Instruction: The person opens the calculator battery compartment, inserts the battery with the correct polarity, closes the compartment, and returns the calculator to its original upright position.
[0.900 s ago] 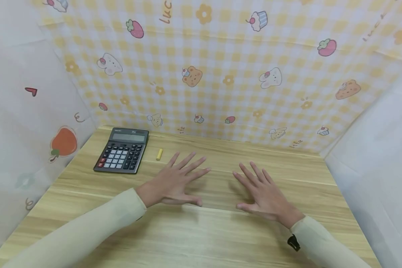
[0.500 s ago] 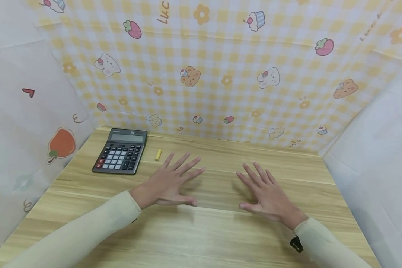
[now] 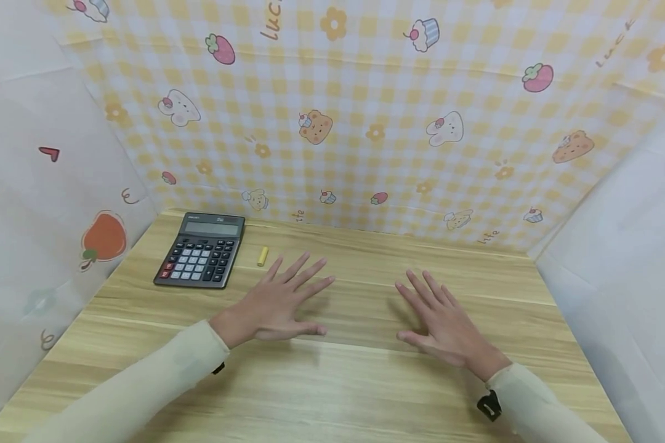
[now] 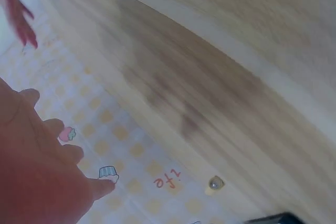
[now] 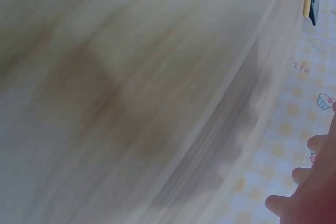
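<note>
Seen from above, a light wood table (image 3: 343, 394) is backed along its far edge by a yellow-checked cloth (image 3: 377, 74). A small yellow cylinder (image 3: 263, 256) is set down near that far edge, left of the edge's middle. Its long axis is laid roughly from the near edge towards the far edge, with the far end leaned slightly right. A dark calculator (image 3: 213, 250) is placed on its left, closer to the far left corner, and a gap of bare wood is left between them.

The left hand (image 3: 276, 306) is the nearer one. Its palm is turned down and its fingers are spread; the cylinder is found just to the left of its little finger, untouched. The right hand (image 3: 444, 323) is held towards the table's right edge, well apart from the cylinder, its fingers also spread. Nothing is gripped by either hand. Both appear to be held above the wood, judging by the shadows cast beneath them.
</note>
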The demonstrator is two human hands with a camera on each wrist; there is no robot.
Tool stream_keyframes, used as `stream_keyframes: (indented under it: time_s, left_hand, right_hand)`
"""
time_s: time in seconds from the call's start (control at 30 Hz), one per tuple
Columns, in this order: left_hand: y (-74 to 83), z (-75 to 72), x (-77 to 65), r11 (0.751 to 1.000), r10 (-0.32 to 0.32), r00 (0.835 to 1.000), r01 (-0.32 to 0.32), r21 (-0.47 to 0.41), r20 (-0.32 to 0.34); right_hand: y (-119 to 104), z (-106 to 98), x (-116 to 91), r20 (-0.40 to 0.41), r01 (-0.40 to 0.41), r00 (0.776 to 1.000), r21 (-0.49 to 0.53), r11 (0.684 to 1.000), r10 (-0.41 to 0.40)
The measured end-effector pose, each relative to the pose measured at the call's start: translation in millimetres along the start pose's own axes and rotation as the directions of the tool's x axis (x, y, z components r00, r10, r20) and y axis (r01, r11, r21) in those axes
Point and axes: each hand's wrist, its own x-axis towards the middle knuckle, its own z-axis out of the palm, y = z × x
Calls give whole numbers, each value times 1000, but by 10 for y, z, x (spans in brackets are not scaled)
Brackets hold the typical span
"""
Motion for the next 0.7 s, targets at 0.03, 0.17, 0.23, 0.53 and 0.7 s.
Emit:
stream_keyframes:
  time_s: [0.03, 0.17, 0.23, 0.53, 0.7]
  left_hand:
    - [4, -7, -1, 1000, -11, 1000, 11, -25, 1]
    - [3, -41, -11, 990, -75, 997, 74, -118, -6]
    - [-10, -65, -21, 980, -120, 993, 116, -161, -14]
    - [-193, -163, -160, 907, -302, 946, 248, -341, -115]
    - [-361, -200, -268, 854, -396, 906, 303, -423, -150]
  right_hand:
    - [-5, 0, 6, 1, -8, 1000, 14, 1000, 8]
    - [-18, 4, 46, -11, -28, 1000, 73, 997, 29]
    - [-30, 9, 78, -17, -40, 999, 110, 993, 42]
    - [-242, 10, 314, 12, -100, 995, 393, 914, 104]
    - [-411, 30, 519, 5, -102, 993, 553, 827, 118]
